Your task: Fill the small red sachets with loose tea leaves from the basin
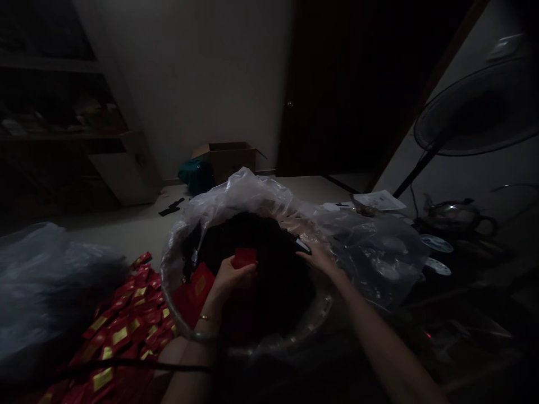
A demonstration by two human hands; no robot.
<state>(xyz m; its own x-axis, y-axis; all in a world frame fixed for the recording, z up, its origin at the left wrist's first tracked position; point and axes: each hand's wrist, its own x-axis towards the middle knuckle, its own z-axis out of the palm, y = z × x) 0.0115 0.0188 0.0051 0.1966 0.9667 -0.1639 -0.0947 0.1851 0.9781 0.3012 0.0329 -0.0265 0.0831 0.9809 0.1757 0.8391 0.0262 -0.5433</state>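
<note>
The room is dim. My left hand [233, 276] is closed around a small red packet [245, 257], held over a heap of dark loose material [269, 264] inside a large clear plastic bag [248, 193]. My right hand [316, 257] reaches into the same bag at its right side, fingers closed on a small dark tool [303, 246] that I cannot make out clearly. Several more red packets [194, 289] lie inside the bag's left edge, just beside my left wrist.
A pile of red packets with gold labels [122, 331] covers the lower left. A bluish plastic bag [46, 280] lies at far left. A cardboard box [229, 157] sits by the wall. A standing fan [480, 109], a kettle [457, 216] and shelves [63, 134] surround the spot.
</note>
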